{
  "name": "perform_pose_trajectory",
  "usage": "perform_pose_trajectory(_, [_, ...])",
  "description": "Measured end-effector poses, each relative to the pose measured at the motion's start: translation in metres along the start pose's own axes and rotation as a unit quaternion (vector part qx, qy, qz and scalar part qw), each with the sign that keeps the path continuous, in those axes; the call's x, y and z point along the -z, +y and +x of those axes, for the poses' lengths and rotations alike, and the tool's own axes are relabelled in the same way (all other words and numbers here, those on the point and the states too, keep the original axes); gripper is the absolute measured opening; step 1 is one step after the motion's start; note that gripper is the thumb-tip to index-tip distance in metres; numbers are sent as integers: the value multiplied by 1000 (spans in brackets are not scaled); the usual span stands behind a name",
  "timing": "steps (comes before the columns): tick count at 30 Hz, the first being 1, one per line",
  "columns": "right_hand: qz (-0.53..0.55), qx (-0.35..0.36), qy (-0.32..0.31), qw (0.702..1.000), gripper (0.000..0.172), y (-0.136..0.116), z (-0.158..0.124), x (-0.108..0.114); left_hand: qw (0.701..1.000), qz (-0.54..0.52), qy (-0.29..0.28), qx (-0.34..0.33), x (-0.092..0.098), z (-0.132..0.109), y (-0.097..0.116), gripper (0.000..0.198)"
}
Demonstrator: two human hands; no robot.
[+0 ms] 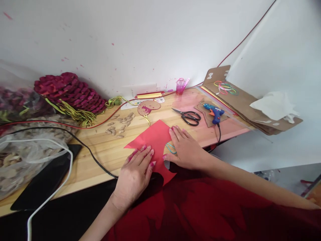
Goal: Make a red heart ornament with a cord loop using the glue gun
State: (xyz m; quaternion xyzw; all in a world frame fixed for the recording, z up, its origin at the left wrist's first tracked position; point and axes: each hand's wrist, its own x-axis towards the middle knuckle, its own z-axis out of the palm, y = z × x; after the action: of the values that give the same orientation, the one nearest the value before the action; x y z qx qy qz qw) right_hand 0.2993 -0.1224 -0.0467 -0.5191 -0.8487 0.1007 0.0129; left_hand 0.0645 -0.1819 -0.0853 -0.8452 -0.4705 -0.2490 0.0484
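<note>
Seen from my remote seat, two bare hands lie flat on one red paper sheet [155, 137] at the near edge of the wooden table [105, 150]. The left hand [136, 170] is palm down, fingers slightly fanned, on the sheet's near corner. The right hand [184, 147] is palm down, fingers close together, on its right side, with one turquoise rubber band [170, 148] touching it by the thumb. The sheet overhangs the table's edge toward the lap. To the left, one black cable [95, 160] and one white cable [28, 227] cross that edge beside a flat black slab [42, 180] and a clear plastic bag [22, 160]. Bare wood lies left of the sheet. Farther on are a scatter of pale seeds [120, 125], one painted disc [148, 107], one pair of scissors [189, 116] and one blue glue gun [213, 112]. At the wall sit a heap of dark red flowers [70, 92], one pink cup [181, 85] and a cardboard stack [248, 103] bearing one white tissue [274, 105]
</note>
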Motion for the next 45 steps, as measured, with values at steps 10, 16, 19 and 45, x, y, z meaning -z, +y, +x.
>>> perform_pose_trajectory(10, [122,171,-5,978,85,-15,22,5,989,48,-136,10,-20,52,15,60])
perform_pose_trajectory(16, [126,135,-28,982,92,-9,30,-6,988,81,-124,52,-11,29,8,87])
perform_pose_trajectory(19, [86,84,-17,993,98,-10,34,-5,986,110,-108,67,-5,8,4,94])
perform_pose_trajectory(45, [157,266,2,951,79,-36,27,-8,997,64,-23,34,-13,1,-1,104])
